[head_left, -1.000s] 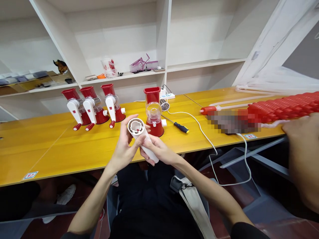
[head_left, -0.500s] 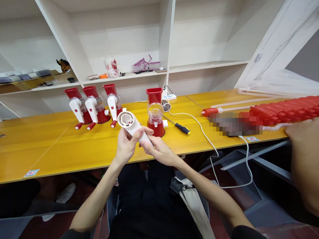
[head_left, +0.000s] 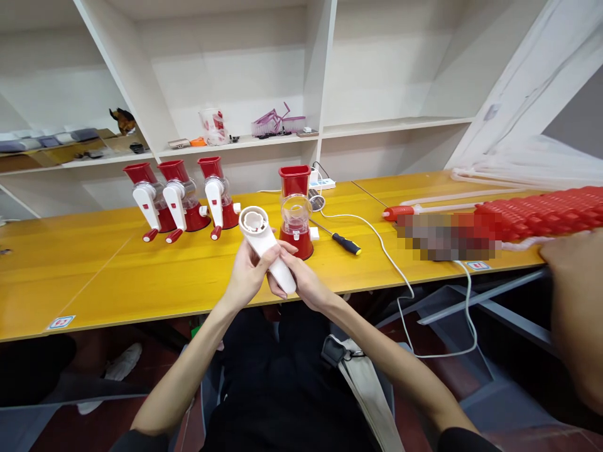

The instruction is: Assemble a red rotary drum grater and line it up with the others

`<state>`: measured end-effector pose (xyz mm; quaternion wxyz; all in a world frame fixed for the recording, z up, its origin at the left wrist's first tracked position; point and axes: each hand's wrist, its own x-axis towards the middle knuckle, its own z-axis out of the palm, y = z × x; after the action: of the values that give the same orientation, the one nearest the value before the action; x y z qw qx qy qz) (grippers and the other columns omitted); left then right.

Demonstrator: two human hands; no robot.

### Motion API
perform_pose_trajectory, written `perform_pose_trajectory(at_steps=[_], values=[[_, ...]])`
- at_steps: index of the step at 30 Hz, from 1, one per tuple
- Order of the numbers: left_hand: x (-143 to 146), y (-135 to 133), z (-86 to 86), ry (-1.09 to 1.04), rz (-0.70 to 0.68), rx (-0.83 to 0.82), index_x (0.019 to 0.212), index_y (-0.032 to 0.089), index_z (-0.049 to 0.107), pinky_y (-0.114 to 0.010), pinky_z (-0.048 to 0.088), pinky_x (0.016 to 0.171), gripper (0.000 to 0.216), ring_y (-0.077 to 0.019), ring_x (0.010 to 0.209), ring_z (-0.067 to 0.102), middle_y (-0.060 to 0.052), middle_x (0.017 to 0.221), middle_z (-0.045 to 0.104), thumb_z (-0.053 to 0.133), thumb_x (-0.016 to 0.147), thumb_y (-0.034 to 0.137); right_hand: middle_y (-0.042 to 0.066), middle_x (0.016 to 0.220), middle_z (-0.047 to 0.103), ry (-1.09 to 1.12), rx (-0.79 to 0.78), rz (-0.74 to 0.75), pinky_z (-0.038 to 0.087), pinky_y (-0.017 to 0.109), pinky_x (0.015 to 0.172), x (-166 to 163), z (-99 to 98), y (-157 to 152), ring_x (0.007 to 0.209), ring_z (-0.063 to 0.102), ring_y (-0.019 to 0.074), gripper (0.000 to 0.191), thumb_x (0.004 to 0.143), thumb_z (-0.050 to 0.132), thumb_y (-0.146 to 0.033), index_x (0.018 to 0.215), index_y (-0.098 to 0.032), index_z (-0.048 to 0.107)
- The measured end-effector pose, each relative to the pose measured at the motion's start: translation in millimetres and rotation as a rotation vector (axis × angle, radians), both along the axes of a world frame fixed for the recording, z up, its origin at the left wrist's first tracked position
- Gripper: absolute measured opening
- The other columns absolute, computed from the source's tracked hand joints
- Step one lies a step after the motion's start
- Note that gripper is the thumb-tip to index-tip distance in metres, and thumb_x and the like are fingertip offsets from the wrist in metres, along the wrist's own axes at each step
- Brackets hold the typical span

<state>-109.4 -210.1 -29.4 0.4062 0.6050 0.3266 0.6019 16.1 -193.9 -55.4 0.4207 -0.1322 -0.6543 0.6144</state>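
A white crank handle (head_left: 268,251), with a round open socket at its upper end, is held between both my hands above the table's front edge. My left hand (head_left: 249,270) wraps its left side, thumb across the front. From the right, my right hand (head_left: 301,276) grips its lower part; some of the fingers are hidden behind it. Just beyond my hands stands a red rotary grater (head_left: 296,242) with a clear drum housing and no crank on it. Right of that grater lies a screwdriver (head_left: 345,243) with a black and yellow handle.
Several things line the yellow table (head_left: 108,276): three red graters with white cranks (head_left: 174,204) at left, a power strip (head_left: 323,184), a white cable (head_left: 377,232) and a red netted bundle (head_left: 541,213). A person's arm (head_left: 575,301) is at right. White shelving (head_left: 396,125) rises behind.
Both hands have shifted slightly right with the crank handle. The handle has turned, so its front and rounded lower end show more. The graters and screwdriver stay in place.
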Motion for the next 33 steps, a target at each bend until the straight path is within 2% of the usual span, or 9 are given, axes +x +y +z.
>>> perform_pose_trajectory(at_steps=[2,5,7,12,16,19,24,29,33], values=[[4.4,0.4,-2.5,-0.016,-0.045,-0.056,0.113,0.018,0.051,-0.029,0.059,0.070,0.042,-0.0203,0.083,0.074,-0.010,0.096,0.078,0.067,0.087,0.047,-0.004,0.045,0.045,0.028,-0.038,-0.014,0.031,0.025,0.043,-1.1,0.0,0.7,0.039,0.038,0.0082,0.056,0.097,0.037,-0.065,0.065,-0.020,0.046],[11.7,-1.2,-4.9,-0.075,-0.027,-0.126,0.116,0.019,0.049,-0.030,0.059,0.063,0.042,-0.0235,0.084,0.075,-0.012,0.100,0.077,0.057,0.092,0.053,-0.006,0.051,0.050,0.052,-0.075,-0.030,0.036,0.024,0.044,-4.0,-0.3,-2.3,0.042,0.045,0.0092,0.047,0.088,0.057,-0.065,0.078,-0.020,0.048],[14.6,-3.1,-5.3,-0.093,-0.022,-0.136,0.117,0.019,0.049,-0.030,0.059,0.063,0.043,-0.0239,0.086,0.075,-0.011,0.100,0.077,0.055,0.093,0.054,-0.007,0.052,0.050,0.058,-0.083,-0.062,0.035,0.023,0.042,-5.6,-1.3,-3.6,0.042,0.045,0.0089,0.048,0.084,0.063,-0.066,0.080,-0.021,0.047],[18.7,-5.4,-9.8,-0.094,0.041,-0.062,0.116,0.019,0.050,-0.031,0.060,0.075,0.042,-0.0219,0.093,0.074,-0.009,0.101,0.076,0.061,0.091,0.050,-0.009,0.044,0.037,0.037,-0.036,-0.154,0.021,0.021,0.037,-6.6,-7.2,2.9,0.035,0.029,0.0054,0.054,0.089,0.050,-0.071,0.070,-0.022,0.043],[24.4,-6.1,-18.4,-0.119,0.187,-0.028,0.109,0.020,0.051,-0.031,0.060,0.077,0.036,-0.0199,0.089,0.074,-0.006,0.096,0.076,0.066,0.089,0.045,-0.007,0.055,0.039,0.033,0.023,-0.214,0.030,0.022,0.040,-11.5,-12.3,4.0,0.042,0.035,0.0074,0.050,0.088,0.054,-0.070,0.078,-0.021,0.047],[27.1,-7.7,-20.8,-0.141,0.218,0.012,0.104,0.021,0.049,-0.030,0.058,0.077,0.032,-0.0188,0.085,0.074,-0.004,0.092,0.075,0.067,0.089,0.042,-0.003,0.067,0.043,0.036,0.114,-0.312,0.038,0.024,0.050,-16.4,-16.3,0.4,0.055,0.039,0.0096,0.048,0.088,0.057,-0.068,0.079,-0.021,0.049],[27.3,-8.8,-18.7,-0.092,0.207,0.070,0.105,0.021,0.046,-0.030,0.057,0.076,0.030,-0.0177,0.082,0.074,-0.003,0.087,0.075,0.062,0.092,0.044,-0.004,0.060,0.035,0.014,0.086,-0.370,0.033,0.026,0.049,-19.6,-23.0,-1.3,0.053,0.033,0.0122,0.055,0.088,0.045,-0.076,0.079,-0.022,0.050],[27.4,-9.8,-20.7,-0.124,0.191,0.073,0.102,0.022,0.046,-0.030,0.057,0.075,0.027,-0.0178,0.081,0.073,-0.003,0.086,0.074,0.059,0.094,0.044,-0.003,0.061,0.038,0.024,0.096,-0.365,0.034,0.028,0.049,-21.4,-26.6,-2.5,0.052,0.036,0.0134,0.057,0.089,0.043,-0.077,0.086,-0.022,0.055],[24.3,-7.0,-22.1,-0.088,0.235,0.047,0.102,0.021,0.049,-0.031,0.056,0.079,0.031,-0.0187,0.087,0.073,-0.005,0.093,0.075,0.063,0.091,0.046,-0.007,0.055,0.033,0.037,0.024,-0.336,0.030,0.026,0.043,-23.2,-27.5,-2.2,0.044,0.031,0.0105,0.055,0.087,0.045,-0.078,0.082,-0.023,0.048]])
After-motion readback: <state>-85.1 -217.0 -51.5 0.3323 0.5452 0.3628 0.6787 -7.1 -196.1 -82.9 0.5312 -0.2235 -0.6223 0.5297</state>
